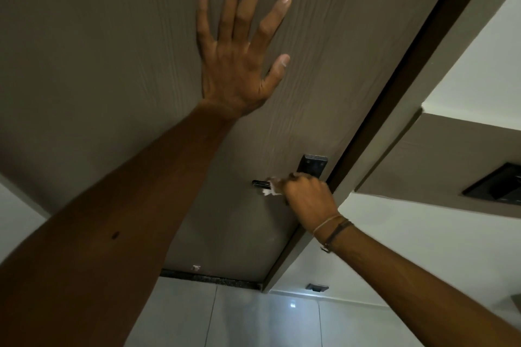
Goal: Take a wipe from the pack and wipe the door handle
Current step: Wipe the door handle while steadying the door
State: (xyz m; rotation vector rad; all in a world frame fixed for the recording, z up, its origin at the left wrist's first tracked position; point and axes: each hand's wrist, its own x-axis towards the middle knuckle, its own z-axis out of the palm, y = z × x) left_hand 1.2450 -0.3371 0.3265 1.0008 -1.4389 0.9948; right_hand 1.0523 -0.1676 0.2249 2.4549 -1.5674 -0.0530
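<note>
1. head view: my left hand [236,65] lies flat on the door [98,51], fingers spread, holding nothing.
2. my right hand [307,197] is closed around a white wipe [269,190] on the door handle [260,184], whose free end sticks out just left of my knuckles.
3. the handle plate [313,165] sits just above my right fist.

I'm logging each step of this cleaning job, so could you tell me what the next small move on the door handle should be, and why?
Probably slide the right hand leftward along the door handle. That hand is closed on a white wipe near the backplate, while the lever's free end shows bare and dark. The left hand lies flat on the door, bracing it.
</note>
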